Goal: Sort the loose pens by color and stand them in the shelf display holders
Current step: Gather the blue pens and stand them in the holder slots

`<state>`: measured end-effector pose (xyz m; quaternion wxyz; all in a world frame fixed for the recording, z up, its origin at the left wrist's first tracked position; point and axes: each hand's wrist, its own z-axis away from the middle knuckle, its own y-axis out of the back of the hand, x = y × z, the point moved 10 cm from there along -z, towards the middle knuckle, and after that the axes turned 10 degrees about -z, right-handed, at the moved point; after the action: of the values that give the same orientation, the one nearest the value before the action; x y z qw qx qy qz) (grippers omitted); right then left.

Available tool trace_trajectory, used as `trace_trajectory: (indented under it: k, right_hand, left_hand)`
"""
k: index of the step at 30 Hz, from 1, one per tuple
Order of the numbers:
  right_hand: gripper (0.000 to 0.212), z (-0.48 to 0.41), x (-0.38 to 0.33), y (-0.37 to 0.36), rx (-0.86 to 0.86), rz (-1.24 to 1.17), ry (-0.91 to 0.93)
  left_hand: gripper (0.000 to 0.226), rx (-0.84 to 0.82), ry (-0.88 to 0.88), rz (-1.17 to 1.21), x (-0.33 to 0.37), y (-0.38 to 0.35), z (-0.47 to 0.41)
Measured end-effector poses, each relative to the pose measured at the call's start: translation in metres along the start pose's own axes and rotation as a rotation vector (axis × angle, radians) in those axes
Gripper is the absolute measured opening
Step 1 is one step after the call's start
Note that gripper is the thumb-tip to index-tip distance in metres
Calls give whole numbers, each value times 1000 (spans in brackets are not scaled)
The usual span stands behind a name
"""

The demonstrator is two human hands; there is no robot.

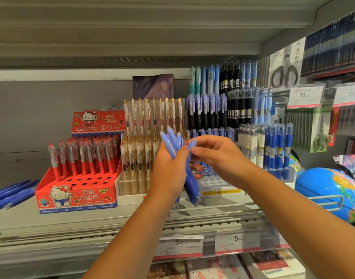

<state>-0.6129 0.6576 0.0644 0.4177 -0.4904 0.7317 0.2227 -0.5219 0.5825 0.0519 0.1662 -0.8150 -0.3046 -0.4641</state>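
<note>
While the left hand (168, 170) grips a bunch of blue pens (191, 183), the right hand (219, 156) pinches one pen's top.

Grey shelf (132, 216) bears a red display box (76, 196); loose blue pens (11, 193) lie left of it, and a clear pen holder (136, 178) stands just right.

We note blue plastic globe (321, 190) at far right; grey-handled scissors in white card pack (285, 71) hanging upper right; white red-edged price tag (305, 96) marked 12.00 just below; dark purple packet (153, 86) at back.
</note>
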Motion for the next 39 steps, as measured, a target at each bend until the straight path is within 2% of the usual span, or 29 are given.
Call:
trace_trajectory:
  k: [3, 8, 13, 16, 19, 22, 27, 34, 39]
  right_hand:
    - [15, -1, -3, 4, 30, -37, 22]
    - [15, -3, -9, 21, 171, -133, 91]
    - [15, 3, -25, 61, 470, -174, 224]
    - [16, 9, -31, 81, 606, -71, 270]
    - [16, 9, -36, 85, 664, 44, 318]
    - [15, 5, -41, 81, 677, 117, 349]
    - [16, -6, -35, 73, 674, 328, 298]
    - [21, -18, -21, 51, 531, 722, 228]
    - [21, -20, -21, 45, 495, 800, 208]
  left_hand:
    - [40, 60, 44, -32, -5, 8, 0]
    - [24, 69, 37, 36, -4, 10, -1]
    - [23, 112, 11, 104, -7, 16, -6]
    - [31, 134, -18, 87, -9, 18, -10]
    - [39, 126, -35, 49, -12, 18, -13]
    - [42, 116, -58, 10, -11, 17, -14]
    - [45, 109, -64, -17, -11, 14, -15]
    - [42, 111, -81, -42, -7, 13, -13]
    - [36, 92, -91, -47, -4, 12, -11]
